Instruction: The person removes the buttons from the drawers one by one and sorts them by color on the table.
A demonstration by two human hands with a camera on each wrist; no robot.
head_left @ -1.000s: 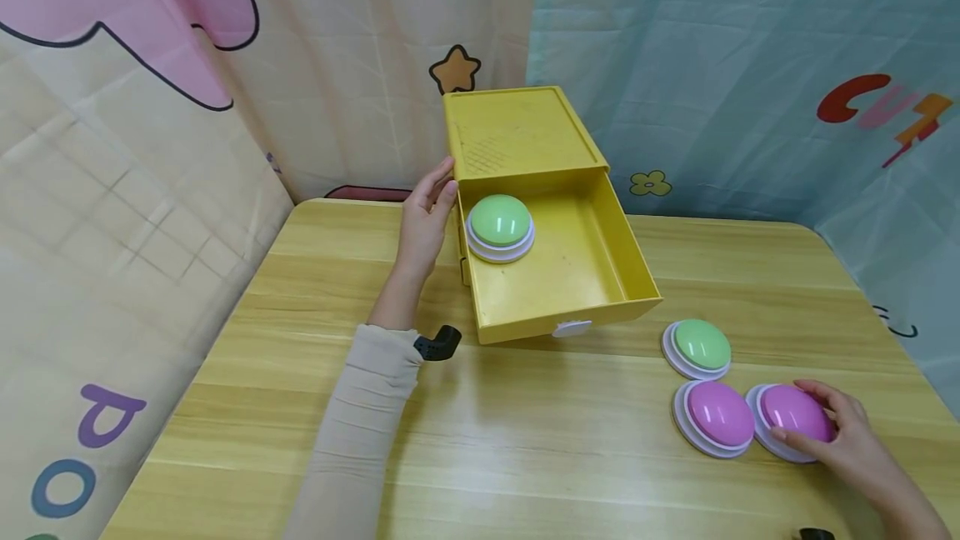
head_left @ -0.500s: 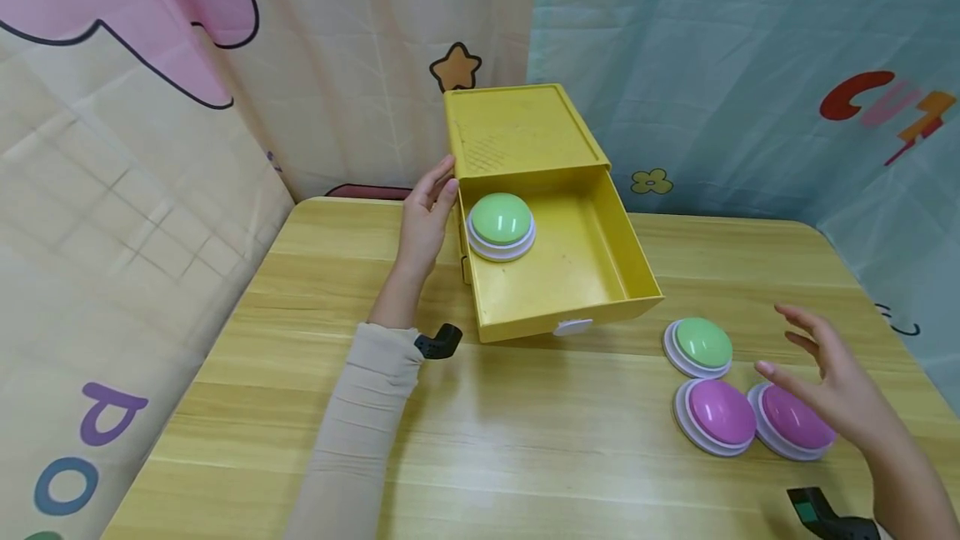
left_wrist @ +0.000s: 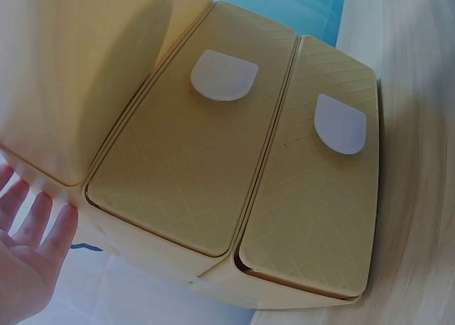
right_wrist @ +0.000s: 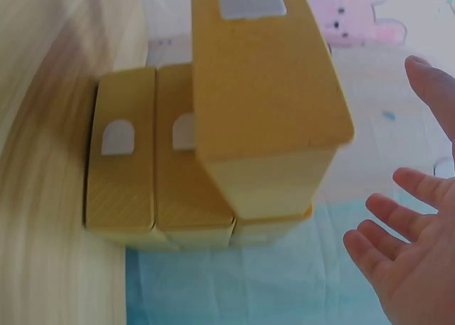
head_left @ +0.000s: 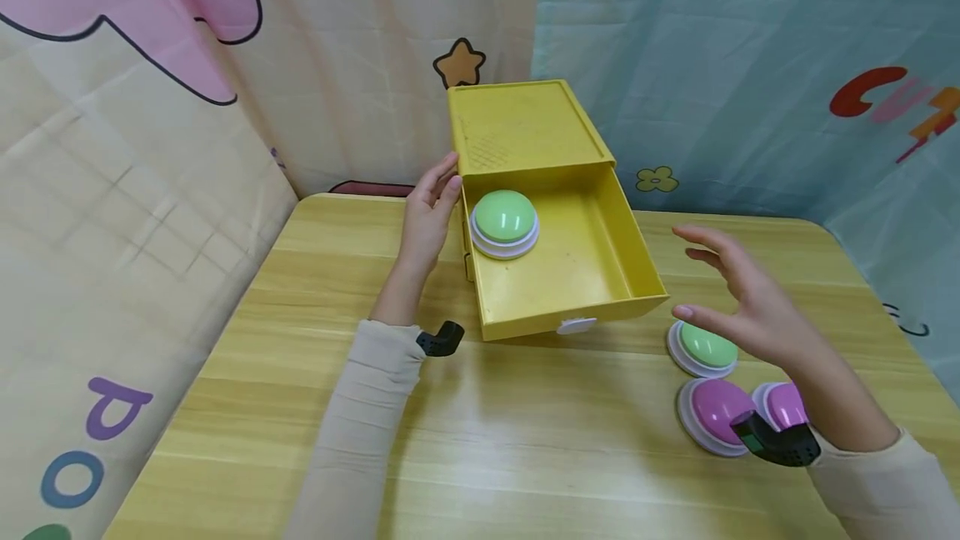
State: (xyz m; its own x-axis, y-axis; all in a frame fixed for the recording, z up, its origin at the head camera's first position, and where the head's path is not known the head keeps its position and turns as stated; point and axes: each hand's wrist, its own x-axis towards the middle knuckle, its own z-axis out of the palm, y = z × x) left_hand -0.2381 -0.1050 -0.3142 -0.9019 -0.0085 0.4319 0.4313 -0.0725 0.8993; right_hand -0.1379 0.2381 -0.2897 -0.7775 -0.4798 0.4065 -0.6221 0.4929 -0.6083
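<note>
A yellow drawer unit (head_left: 528,125) stands at the table's back with its top drawer (head_left: 570,273) pulled out. Inside that drawer, at the left, sits a green push light (head_left: 505,217). My left hand (head_left: 426,219) touches the unit's left side with fingers nearly straight. To the right of the drawer my right hand (head_left: 742,294) hangs in the air, fingers spread and holding nothing. Below it on the table lie a second green light (head_left: 707,346), a pink light (head_left: 716,411) and another pink one (head_left: 785,405), partly hidden by the right wrist and its black camera.
Two lower drawers (left_wrist: 192,140) of the unit are shut, each with a white handle. Printed curtains (head_left: 675,65) hang behind and beside the wooden table (head_left: 525,440). The open drawer's front juts out over the table.
My right hand has let go of the right pink light, risen and moved left toward the drawer. The left hand stays at the unit's side.
</note>
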